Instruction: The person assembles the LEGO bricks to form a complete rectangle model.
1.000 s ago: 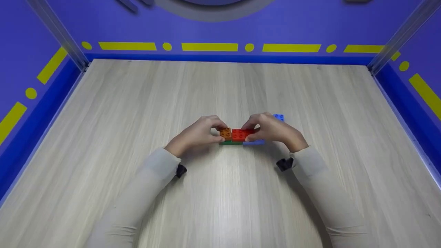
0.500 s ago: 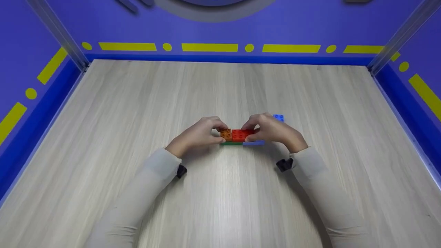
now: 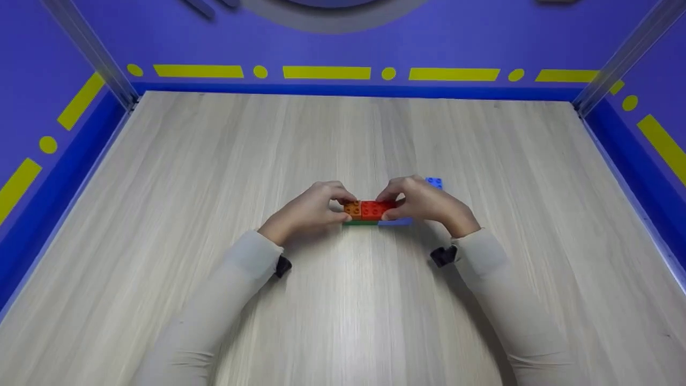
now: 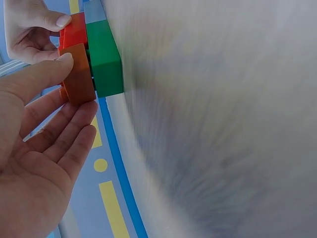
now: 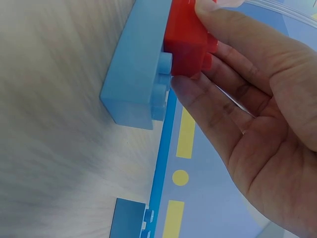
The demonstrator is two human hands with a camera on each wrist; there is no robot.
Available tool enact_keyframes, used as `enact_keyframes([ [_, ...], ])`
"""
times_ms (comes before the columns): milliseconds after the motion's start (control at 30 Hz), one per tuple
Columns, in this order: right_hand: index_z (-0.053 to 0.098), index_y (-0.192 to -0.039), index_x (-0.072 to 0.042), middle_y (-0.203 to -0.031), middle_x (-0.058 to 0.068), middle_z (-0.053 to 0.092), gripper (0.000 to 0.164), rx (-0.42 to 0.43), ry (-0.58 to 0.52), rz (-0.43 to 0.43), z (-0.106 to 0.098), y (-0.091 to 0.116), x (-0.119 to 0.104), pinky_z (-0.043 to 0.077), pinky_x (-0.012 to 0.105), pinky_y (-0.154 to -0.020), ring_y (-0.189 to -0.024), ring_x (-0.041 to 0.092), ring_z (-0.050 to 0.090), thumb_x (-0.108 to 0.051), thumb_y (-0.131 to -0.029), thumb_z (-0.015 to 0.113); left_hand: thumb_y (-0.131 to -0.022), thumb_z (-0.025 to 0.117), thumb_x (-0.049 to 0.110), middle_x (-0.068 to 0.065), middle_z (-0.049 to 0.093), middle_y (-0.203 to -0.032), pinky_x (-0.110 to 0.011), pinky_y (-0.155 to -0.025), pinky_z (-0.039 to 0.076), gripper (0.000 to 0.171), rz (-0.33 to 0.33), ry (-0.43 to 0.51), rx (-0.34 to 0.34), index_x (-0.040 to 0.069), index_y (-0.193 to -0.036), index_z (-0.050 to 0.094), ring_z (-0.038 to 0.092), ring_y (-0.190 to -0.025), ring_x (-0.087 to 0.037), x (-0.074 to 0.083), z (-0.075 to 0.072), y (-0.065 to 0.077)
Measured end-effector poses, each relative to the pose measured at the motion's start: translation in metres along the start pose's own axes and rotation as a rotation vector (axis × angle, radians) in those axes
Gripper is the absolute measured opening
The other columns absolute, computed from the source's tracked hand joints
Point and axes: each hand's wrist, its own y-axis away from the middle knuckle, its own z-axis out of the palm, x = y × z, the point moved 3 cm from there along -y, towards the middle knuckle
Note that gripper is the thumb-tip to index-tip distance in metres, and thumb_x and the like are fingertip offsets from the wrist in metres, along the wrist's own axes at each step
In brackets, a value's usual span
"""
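Observation:
My left hand (image 3: 311,208) pinches an orange building brick (image 4: 79,77) between thumb and fingers. The orange brick sits at the left end over a green brick (image 4: 105,59); a narrow dark gap shows between them in the left wrist view. A red brick (image 3: 371,210) stands right beside it, on top of the green brick and a light blue brick (image 5: 136,64). My right hand (image 3: 426,201) grips the red brick near its right end. Bare studs of the light blue brick show in the right wrist view. Green and light blue lie end to end on the table.
Another blue brick (image 3: 434,183) lies on the wooden table (image 3: 343,311), behind my right hand and partly hidden by it. Blue and purple walls with yellow marks (image 3: 327,72) border the table at the back and both sides.
The orange brick has shifted slightly right with my left hand, and the thin gap between it and the red brick has closed. My right hand keeps its hold on the red brick.

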Motion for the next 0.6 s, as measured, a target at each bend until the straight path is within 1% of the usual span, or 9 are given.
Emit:
enact_keyframes([
  [333, 0.073, -0.108, -0.005, -0.107, 0.01, 0.068, 0.03, 0.009, 0.02, -0.017, -0.0006, -0.0003, -0.0005, 0.055, 0.039, -0.085, -0.1, 0.025, 0.065, -0.014, -0.079, 0.079, -0.084, 0.074, 0.014, -0.006, 0.064, -0.109, -0.039, -0.093, 0.049, 0.035, -0.023, 0.001, 0.007, 0.009, -0.118, 0.069, 0.059, -0.104, -0.023, -0.0009, -0.0004, -0.0022],
  [467, 0.073, -0.108, -0.006, -0.107, 0.009, 0.068, 0.03, 0.009, 0.025, -0.015, -0.0001, 0.0, -0.0008, 0.055, 0.039, -0.085, -0.099, 0.025, 0.065, -0.014, -0.079, 0.079, -0.084, 0.074, 0.014, -0.005, 0.064, -0.107, -0.037, -0.093, 0.048, 0.036, -0.04, -0.008, 0.007, 0.01, -0.119, 0.069, 0.058, -0.104, -0.023, -0.0013, -0.0001, -0.0018],
  [600, 0.073, -0.108, -0.006, -0.107, 0.009, 0.068, 0.03, 0.01, 0.015, -0.009, 0.0, 0.0005, -0.0009, 0.055, 0.039, -0.085, -0.1, 0.025, 0.065, -0.013, -0.079, 0.079, -0.084, 0.074, 0.014, -0.003, 0.064, -0.105, -0.033, -0.091, 0.046, 0.037, -0.066, -0.01, 0.004, 0.01, -0.12, 0.069, 0.057, -0.103, -0.021, -0.001, 0.0003, -0.0022],
])
